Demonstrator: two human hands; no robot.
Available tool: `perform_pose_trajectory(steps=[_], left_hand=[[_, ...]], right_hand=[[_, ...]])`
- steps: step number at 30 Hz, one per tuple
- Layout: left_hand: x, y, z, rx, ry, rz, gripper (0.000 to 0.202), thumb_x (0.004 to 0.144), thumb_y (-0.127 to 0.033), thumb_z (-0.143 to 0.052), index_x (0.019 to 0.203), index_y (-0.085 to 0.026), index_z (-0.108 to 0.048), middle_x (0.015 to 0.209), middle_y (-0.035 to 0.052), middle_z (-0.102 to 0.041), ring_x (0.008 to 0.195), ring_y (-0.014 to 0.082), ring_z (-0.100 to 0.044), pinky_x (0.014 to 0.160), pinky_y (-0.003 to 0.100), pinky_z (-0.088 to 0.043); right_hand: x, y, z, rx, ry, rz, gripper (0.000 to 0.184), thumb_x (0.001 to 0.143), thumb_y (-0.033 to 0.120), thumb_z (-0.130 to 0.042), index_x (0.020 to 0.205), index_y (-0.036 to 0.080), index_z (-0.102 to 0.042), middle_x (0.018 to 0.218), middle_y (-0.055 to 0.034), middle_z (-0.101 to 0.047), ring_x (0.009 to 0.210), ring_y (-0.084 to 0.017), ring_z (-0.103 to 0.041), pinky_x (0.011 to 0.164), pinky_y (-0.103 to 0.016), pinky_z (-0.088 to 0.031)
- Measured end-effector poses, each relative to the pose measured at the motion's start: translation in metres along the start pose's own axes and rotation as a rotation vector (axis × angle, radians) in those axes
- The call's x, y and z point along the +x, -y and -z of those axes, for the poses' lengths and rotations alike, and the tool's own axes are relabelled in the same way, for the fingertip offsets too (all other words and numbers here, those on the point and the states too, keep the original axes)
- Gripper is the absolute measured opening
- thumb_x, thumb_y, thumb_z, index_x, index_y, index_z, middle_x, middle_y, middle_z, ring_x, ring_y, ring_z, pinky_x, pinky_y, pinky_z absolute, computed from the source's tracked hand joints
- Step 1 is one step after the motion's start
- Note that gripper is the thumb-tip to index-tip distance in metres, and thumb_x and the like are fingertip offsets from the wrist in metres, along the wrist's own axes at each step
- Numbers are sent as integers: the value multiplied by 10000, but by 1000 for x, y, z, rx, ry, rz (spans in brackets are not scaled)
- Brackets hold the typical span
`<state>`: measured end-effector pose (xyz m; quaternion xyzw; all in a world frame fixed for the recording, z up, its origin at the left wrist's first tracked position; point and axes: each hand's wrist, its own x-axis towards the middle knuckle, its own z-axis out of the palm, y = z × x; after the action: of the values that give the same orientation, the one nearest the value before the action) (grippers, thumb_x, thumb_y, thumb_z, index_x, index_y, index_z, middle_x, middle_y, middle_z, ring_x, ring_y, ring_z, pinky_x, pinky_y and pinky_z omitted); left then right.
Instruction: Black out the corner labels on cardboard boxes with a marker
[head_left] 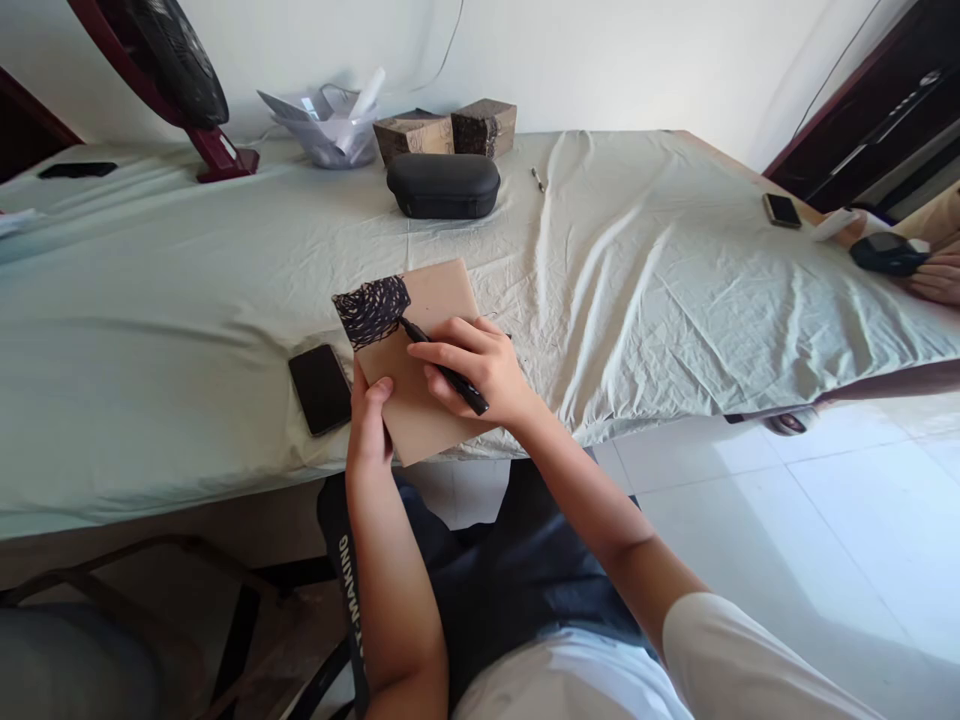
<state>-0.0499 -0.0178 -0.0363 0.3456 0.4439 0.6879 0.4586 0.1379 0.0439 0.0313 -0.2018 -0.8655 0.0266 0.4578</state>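
Observation:
A tan piece of cardboard is tilted near the table's front edge; I cannot tell whether it is a flat sheet or one face of a box. Dense black scribbles cover its upper left corner. My left hand grips its lower left edge, thumb on top and the other fingers mostly hidden. A black marker is pinched in my right hand, which rests over the cardboard's right part. The marker's tip meets the scribbles' lower right edge. A black phone lies just left of my left hand.
A black hard case stands before two patterned cardboard boxes. Left of them are a clear plastic basket and a fan. A small pen-like item lies on the wrinkled cloth. At right, another person's hand touches a dark device.

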Motion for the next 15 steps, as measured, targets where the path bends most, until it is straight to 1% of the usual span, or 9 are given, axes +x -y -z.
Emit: perform_pose_trajectory(steps=[4, 6, 8, 11, 13, 14, 15], left_hand=[[0, 1, 0, 12, -4, -2, 795, 788, -654, -867, 1465, -288, -667, 1329, 111, -763, 1236, 364, -754, 962, 424, -657], [0, 1, 0, 3, -5, 5, 782, 785, -645, -870, 1457, -296, -672, 1324, 106, -763, 1244, 366, -749, 960, 428, -658], [0, 1, 0, -21, 2, 4, 758, 781, -621, -877, 1436, -297, -675, 1353, 103, -758, 1288, 376, -731, 984, 440, -650], [0, -1, 0, -50, 19, 6, 699, 792, -565, -871, 1405, -294, -674, 1386, 94, -759, 1361, 402, -694, 1023, 475, -631], [-1, -2, 0, -50, 29, 6, 663, 804, -535, -854, 1398, -300, -675, 1395, 85, -762, 1386, 412, -676, 1040, 499, -622], [-1, -3, 0, -48, 34, 4, 653, 809, -527, -846, 1398, -303, -677, 1406, 82, -761, 1394, 415, -669, 1049, 508, -618], [-2, -3, -1, -47, 38, 0, 650, 808, -522, -842, 1399, -306, -680, 1421, 80, -757, 1400, 415, -663, 1059, 514, -614]], right_hand=[[-1, -1, 0, -13, 83, 47, 273, 1093, 273, -570, 1272, 281, -775, 1138, -68, -780, 971, -218, -731, 939, -416, -558], [-2, -2, 0, 25, 84, 60, 282, 1108, 278, -560, 1295, 290, -770, 1174, -71, -784, 1010, -214, -746, 940, -410, -574], [-4, -2, -1, 96, -3, 20, 282, 1134, 333, -542, 1288, 275, -771, 1179, -89, -782, 1009, -211, -754, 891, -393, -600], [-12, -1, -2, 240, -222, -103, 311, 1140, 475, -564, 1218, 264, -779, 1043, -82, -782, 884, -203, -750, 797, -374, -626], [-22, 1, 0, 312, -363, -255, 273, 1115, 506, -615, 1158, 287, -773, 939, -54, -780, 803, -204, -740, 775, -380, -632], [-29, 1, 3, 339, -410, -361, 245, 1102, 502, -635, 1163, 303, -764, 936, -50, -791, 785, -209, -743, 771, -387, -637], [-37, 0, 7, 363, -437, -477, 229, 1090, 490, -646, 1197, 319, -753, 980, -56, -813, 788, -217, -753, 777, -398, -643]])
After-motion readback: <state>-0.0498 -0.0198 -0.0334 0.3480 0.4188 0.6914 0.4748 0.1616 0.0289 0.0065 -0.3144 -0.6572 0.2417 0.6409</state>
